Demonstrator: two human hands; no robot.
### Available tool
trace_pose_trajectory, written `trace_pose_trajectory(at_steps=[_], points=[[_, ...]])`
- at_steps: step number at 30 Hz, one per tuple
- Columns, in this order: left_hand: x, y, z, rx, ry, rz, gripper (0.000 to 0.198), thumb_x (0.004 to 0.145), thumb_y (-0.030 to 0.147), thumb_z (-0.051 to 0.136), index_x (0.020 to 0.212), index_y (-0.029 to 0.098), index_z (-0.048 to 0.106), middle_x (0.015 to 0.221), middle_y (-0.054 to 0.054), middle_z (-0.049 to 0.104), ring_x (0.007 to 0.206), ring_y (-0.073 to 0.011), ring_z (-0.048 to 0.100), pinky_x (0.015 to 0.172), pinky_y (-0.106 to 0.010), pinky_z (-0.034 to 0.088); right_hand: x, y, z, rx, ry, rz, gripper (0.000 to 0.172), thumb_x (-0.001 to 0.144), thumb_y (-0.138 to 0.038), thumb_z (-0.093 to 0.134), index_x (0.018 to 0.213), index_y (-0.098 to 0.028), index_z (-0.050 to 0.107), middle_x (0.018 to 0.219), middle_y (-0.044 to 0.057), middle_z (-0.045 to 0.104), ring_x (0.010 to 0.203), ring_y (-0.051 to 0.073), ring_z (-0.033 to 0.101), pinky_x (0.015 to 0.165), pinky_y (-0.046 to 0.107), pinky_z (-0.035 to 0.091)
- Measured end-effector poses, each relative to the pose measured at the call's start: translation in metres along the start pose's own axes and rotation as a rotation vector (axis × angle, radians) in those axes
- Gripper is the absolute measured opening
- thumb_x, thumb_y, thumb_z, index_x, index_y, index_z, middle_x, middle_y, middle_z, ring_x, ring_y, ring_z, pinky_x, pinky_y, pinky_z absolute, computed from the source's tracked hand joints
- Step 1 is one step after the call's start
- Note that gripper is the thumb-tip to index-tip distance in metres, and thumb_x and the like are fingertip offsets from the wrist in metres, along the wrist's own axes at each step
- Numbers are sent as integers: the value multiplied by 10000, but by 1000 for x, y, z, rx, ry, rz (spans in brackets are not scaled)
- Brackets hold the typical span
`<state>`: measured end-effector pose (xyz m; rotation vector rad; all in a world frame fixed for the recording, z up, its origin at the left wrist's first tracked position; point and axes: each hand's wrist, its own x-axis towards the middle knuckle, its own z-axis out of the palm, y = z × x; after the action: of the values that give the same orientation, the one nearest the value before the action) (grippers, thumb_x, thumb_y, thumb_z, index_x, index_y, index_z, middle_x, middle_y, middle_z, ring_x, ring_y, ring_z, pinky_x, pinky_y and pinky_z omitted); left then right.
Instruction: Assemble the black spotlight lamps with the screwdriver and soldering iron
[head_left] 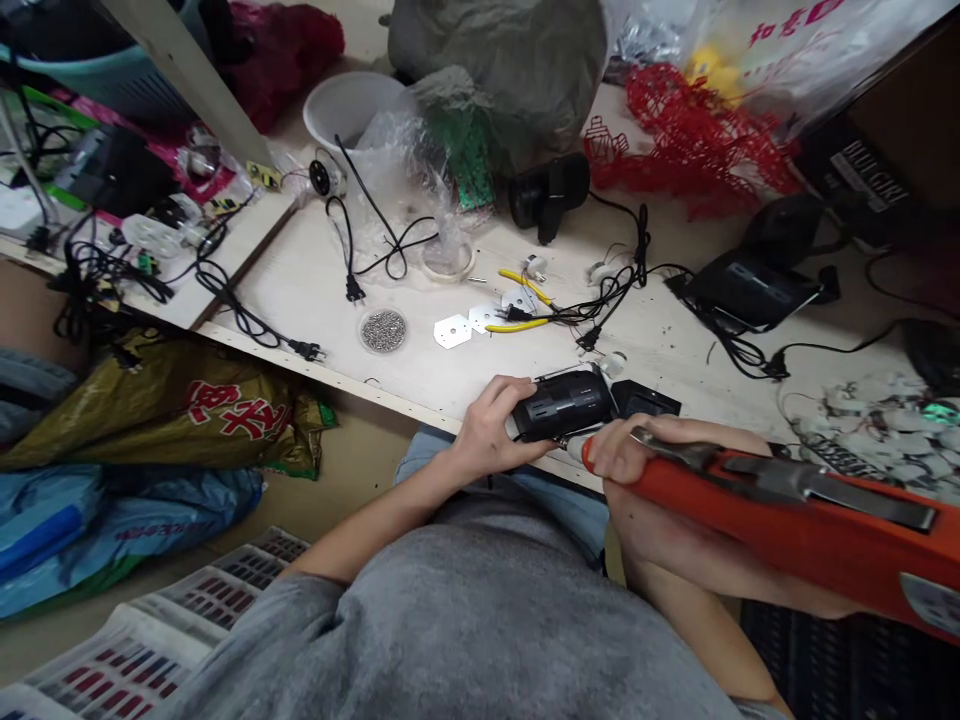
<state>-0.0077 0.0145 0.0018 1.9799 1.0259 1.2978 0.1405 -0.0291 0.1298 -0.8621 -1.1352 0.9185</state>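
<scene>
My left hand [491, 430] grips a small black device [562, 405] at the near edge of the workbench [315, 290], fingers wrapped round its left end. My right hand [652, 455] is closed round the front of a long orange power tool [795, 520] with a metal lever along its top. The tool's tip meets the black device's underside, between my two hands. A second black block [645, 400] lies just behind the device.
On the bench lie a round dish of small screws [382, 330], metal plates [469, 325], yellow-handled pliers [525, 315], tangled black cables [615, 290], a black charger [750, 285], a tape roll [448, 262] and red netting [697, 140]. Sacks [180, 410] lie on the floor at left.
</scene>
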Motion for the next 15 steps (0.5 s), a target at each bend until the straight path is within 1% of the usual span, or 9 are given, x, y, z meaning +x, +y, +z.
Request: trace_pose_trajectory(at_steps=[1, 4, 6, 9, 11, 12, 15], points=[[0, 1, 0, 5, -1, 3, 564, 781, 462, 784, 1211, 184, 549, 1141, -124, 656, 1073, -262, 670, 887, -453, 597, 0, 2, 0, -7, -4, 8, 229, 936, -436, 606, 1082, -314, 735, 641, -6, 630, 563, 216, 573, 555, 413, 529], [1, 2, -1, 24, -11, 19, 569, 787, 453, 778, 1224, 180, 537, 1146, -132, 654, 1082, -262, 670, 888, -443, 598, 3, 1, 0, -98, -68, -9, 155, 929, -360, 651, 1062, -342, 729, 627, -21, 630, 554, 204, 573, 568, 399, 533], [1, 2, -1, 33, -14, 25, 563, 792, 447, 774, 1224, 178, 533, 1151, -137, 653, 1083, -260, 671, 888, -433, 599, 5, 0, 0, -119, -102, -11, 143, 938, -346, 648, 1059, -346, 725, 635, -21, 631, 561, 198, 576, 571, 386, 533], [1, 1, -1, 33, -6, 26, 578, 779, 441, 786, 1226, 179, 531, 1153, -135, 655, 1077, -258, 673, 877, -417, 600, 4, 7, -2, -69, -134, 14, 181, 959, -289, 605, 1099, -329, 713, 670, -12, 638, 585, 186, 584, 582, 369, 525], [0, 0, -1, 28, -7, 23, 603, 754, 436, 807, 1228, 186, 530, 1144, -126, 660, 1066, -258, 676, 861, -408, 599, 1, 13, -6, -79, -154, 20, 212, 944, -235, 607, 1112, -327, 697, 690, -16, 639, 600, 180, 594, 611, 369, 530], [0, 0, -1, 24, -11, 20, 610, 742, 428, 816, 1226, 190, 531, 1140, -121, 662, 1060, -257, 677, 854, -404, 598, 0, 16, -9, -102, -169, 38, 210, 937, -237, 615, 1111, -329, 688, 703, -15, 643, 611, 183, 604, 633, 379, 536], [-1, -2, -1, 9, -14, 1, 601, 715, 397, 833, 1201, 199, 542, 1113, -103, 668, 1031, -250, 682, 842, -392, 590, -1, 19, -15, -177, -214, 130, 168, 938, -351, 619, 1098, -325, 664, 744, 0, 656, 640, 203, 630, 659, 413, 548]])
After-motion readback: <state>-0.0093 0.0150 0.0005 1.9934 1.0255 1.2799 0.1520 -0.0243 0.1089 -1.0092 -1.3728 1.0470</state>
